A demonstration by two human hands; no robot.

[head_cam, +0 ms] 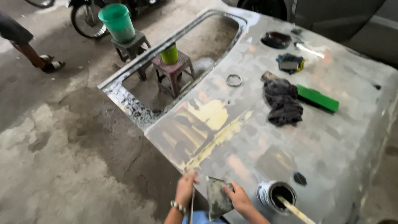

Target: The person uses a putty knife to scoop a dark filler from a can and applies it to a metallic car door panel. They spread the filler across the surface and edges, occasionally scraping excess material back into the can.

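Down at the near edge of the big grey car panel (331, 137), the person's right hand (239, 199) grips a flat, putty-smeared board (217, 199) by its right edge, fingers clenched on it; the board tilts up off the metal. Beside it the left hand (185, 190), a beaded bracelet at the wrist, is closed around a thin blade or spreader (191, 209) that hangs down from the fist; the blade is seen edge-on, so I cannot tell its shape. Both hands sit just below a patch of pale yellow filler (215, 120) streaked across the sanded panel.

Just right of the right hand stands an open tin (274, 195) with a wooden stick (295, 210) leaning out of it; a small dark lid (300, 178) lies near. Farther up the panel lie a crumpled black rag (283, 101), a green sanding block (317, 98) touching it, a metal ring (234, 80), a small bundle of cloth and sandpaper (290, 63) and a dark dish (276, 40).

Through the panel's window opening stand two low stools; one (173, 71) bears a lime-green cup (169, 54), the other (131, 45) a green bucket (117, 21). Someone's sandalled foot (52, 64) shows on the concrete floor (62, 166) at far left, by a motorbike wheel (85, 18).
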